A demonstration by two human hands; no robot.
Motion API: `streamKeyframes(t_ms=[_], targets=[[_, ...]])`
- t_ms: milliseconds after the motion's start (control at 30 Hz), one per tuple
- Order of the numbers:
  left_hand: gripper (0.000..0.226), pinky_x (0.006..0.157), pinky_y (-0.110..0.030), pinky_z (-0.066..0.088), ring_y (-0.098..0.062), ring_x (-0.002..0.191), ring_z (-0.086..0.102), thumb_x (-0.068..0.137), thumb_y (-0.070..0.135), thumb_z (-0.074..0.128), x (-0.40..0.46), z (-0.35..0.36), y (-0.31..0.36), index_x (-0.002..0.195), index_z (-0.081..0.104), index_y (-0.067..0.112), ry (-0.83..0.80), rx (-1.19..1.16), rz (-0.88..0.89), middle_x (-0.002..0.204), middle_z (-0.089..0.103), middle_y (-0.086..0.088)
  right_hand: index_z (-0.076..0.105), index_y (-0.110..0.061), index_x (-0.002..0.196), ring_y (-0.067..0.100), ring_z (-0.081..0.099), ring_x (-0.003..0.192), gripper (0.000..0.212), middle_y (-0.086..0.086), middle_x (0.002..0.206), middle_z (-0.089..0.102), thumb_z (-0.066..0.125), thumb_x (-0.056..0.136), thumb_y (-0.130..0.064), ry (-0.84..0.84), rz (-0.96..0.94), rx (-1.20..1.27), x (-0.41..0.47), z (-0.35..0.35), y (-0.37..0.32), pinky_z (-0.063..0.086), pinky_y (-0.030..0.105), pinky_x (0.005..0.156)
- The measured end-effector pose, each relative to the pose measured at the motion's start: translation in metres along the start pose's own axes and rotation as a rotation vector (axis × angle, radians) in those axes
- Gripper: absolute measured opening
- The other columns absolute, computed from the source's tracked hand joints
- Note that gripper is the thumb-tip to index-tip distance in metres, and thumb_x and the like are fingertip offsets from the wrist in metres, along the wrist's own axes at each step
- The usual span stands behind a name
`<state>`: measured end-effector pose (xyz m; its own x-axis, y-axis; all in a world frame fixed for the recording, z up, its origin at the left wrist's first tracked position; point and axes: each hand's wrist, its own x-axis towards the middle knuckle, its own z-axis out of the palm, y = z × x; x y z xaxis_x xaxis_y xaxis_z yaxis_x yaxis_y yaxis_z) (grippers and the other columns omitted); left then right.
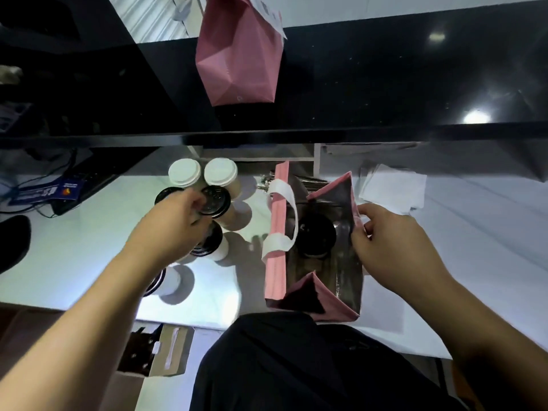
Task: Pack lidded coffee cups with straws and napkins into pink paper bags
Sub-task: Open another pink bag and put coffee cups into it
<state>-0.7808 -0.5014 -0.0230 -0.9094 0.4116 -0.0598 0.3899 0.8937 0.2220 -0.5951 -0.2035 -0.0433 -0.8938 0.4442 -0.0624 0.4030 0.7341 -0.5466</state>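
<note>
An open pink paper bag [275,232] with white handles stands on the white counter, and one black-lidded cup [315,237] sits inside it. My right hand [391,241] pinches the bag's right rim and holds it open. My left hand [175,223] reaches into a cluster of lidded cups, its fingers curled round the black lid of a cup [215,201]. Two white-lidded cups [184,172] stand behind, and more black-lidded cups [207,244] stand under my hand. White napkins [391,189] lie right of the bag. Wrapped straws [265,182] lie behind the bag.
A second pink bag [240,54], closed, stands on the raised black shelf [385,84] behind the counter. A keyboard and cables [80,185] lie at the left. A cardboard box [166,351] sits below the counter's front edge.
</note>
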Motion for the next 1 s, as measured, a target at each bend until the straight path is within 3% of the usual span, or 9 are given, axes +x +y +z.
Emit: streamKeyframes(t_ms=[100, 267, 333, 433, 600, 700, 767, 900, 1000], targets=[[0.053, 0.086, -0.045, 0.054, -0.033, 0.104, 0.063, 0.083, 0.044, 0.076, -0.021, 0.024, -0.055, 0.125, 0.057, 0.018, -0.133, 0.054, -0.14, 0.118, 0.064, -0.009, 0.06, -0.03, 0.132, 0.015, 0.068, 0.072, 0.034, -0.01, 0.087, 0.076, 0.052, 0.1, -0.036, -0.024, -0.001, 0.004, 0.001, 0.001, 0.0, 0.06, 0.037, 0.065], [0.096, 0.102, -0.052, 0.049, -0.04, 0.126, 0.052, 0.073, 0.065, 0.079, -0.047, 0.054, -0.107, 0.147, 0.043, 0.017, -0.206, 0.114, -0.43, 0.142, 0.051, -0.016, 0.063, -0.03, 0.128, 0.016, 0.066, 0.071, 0.032, -0.014, 0.082, 0.072, 0.055, 0.098, -0.038, -0.019, 0.002, 0.002, 0.003, 0.001, -0.001, 0.051, 0.029, 0.06], [0.095, 0.101, -0.052, 0.049, -0.041, 0.125, 0.051, 0.071, 0.071, 0.076, -0.053, 0.064, -0.115, 0.139, 0.045, 0.012, -0.242, 0.143, -0.519, 0.141, 0.049, -0.018, 0.064, -0.029, 0.125, 0.009, 0.064, 0.066, 0.03, -0.02, 0.074, 0.065, 0.056, 0.097, -0.037, -0.016, 0.002, 0.005, 0.004, 0.002, -0.003, 0.049, 0.026, 0.057], [0.086, 0.1, -0.051, 0.047, -0.042, 0.124, 0.048, 0.071, 0.066, 0.078, -0.057, 0.073, -0.119, 0.128, 0.049, 0.009, -0.193, 0.14, -0.588, 0.137, 0.047, -0.018, 0.065, -0.027, 0.126, 0.001, 0.059, 0.063, 0.031, -0.01, 0.082, 0.073, 0.057, 0.098, -0.036, -0.011, -0.002, 0.01, 0.005, 0.004, -0.004, 0.043, 0.021, 0.053], [0.081, 0.097, -0.051, 0.045, -0.046, 0.125, 0.045, 0.077, 0.048, 0.081, -0.057, 0.075, -0.124, 0.14, 0.042, 0.015, -0.152, -0.006, -0.68, 0.141, 0.043, -0.018, 0.065, -0.025, 0.125, 0.004, 0.059, 0.061, 0.03, -0.015, 0.077, 0.068, 0.058, 0.098, -0.036, -0.008, -0.004, 0.007, 0.005, 0.005, -0.007, 0.043, 0.021, 0.054], [0.073, 0.092, -0.047, 0.05, -0.047, 0.11, 0.056, 0.078, 0.035, 0.079, -0.057, 0.074, -0.126, 0.138, 0.041, 0.016, -0.172, -0.078, -0.667, 0.131, 0.048, -0.02, 0.065, -0.024, 0.125, 0.016, 0.061, 0.067, 0.03, -0.012, 0.08, 0.07, 0.058, 0.098, -0.035, -0.01, -0.006, -0.005, 0.005, 0.005, -0.008, 0.045, 0.025, 0.057], [0.074, 0.091, -0.045, 0.049, -0.046, 0.11, 0.055, 0.078, 0.033, 0.078, -0.059, 0.07, -0.123, 0.139, 0.042, 0.017, -0.192, -0.058, -0.659, 0.13, 0.048, -0.019, 0.065, -0.022, 0.125, 0.017, 0.061, 0.068, 0.03, -0.012, 0.077, 0.07, 0.058, 0.097, -0.032, -0.007, -0.001, -0.007, 0.005, 0.005, -0.009, 0.046, 0.027, 0.058], [0.079, 0.094, -0.045, 0.047, -0.046, 0.118, 0.05, 0.078, 0.031, 0.077, -0.066, 0.042, -0.107, 0.146, 0.039, 0.022, -0.197, -0.017, -0.651, 0.135, 0.047, -0.017, 0.065, -0.023, 0.126, 0.007, 0.061, 0.063, 0.031, -0.016, 0.069, 0.065, 0.058, 0.097, -0.032, -0.015, 0.015, -0.002, 0.005, 0.005, -0.01, 0.047, 0.025, 0.056], [0.085, 0.096, -0.048, 0.048, -0.047, 0.114, 0.053, 0.073, 0.033, 0.084, -0.07, -0.002, -0.086, 0.146, 0.042, 0.024, -0.124, 0.011, -0.544, 0.133, 0.051, -0.019, 0.064, -0.024, 0.127, 0.005, 0.061, 0.064, 0.032, -0.012, 0.077, 0.071, 0.058, 0.097, -0.033, -0.019, 0.021, 0.003, 0.005, 0.004, -0.01, 0.048, 0.024, 0.055]])
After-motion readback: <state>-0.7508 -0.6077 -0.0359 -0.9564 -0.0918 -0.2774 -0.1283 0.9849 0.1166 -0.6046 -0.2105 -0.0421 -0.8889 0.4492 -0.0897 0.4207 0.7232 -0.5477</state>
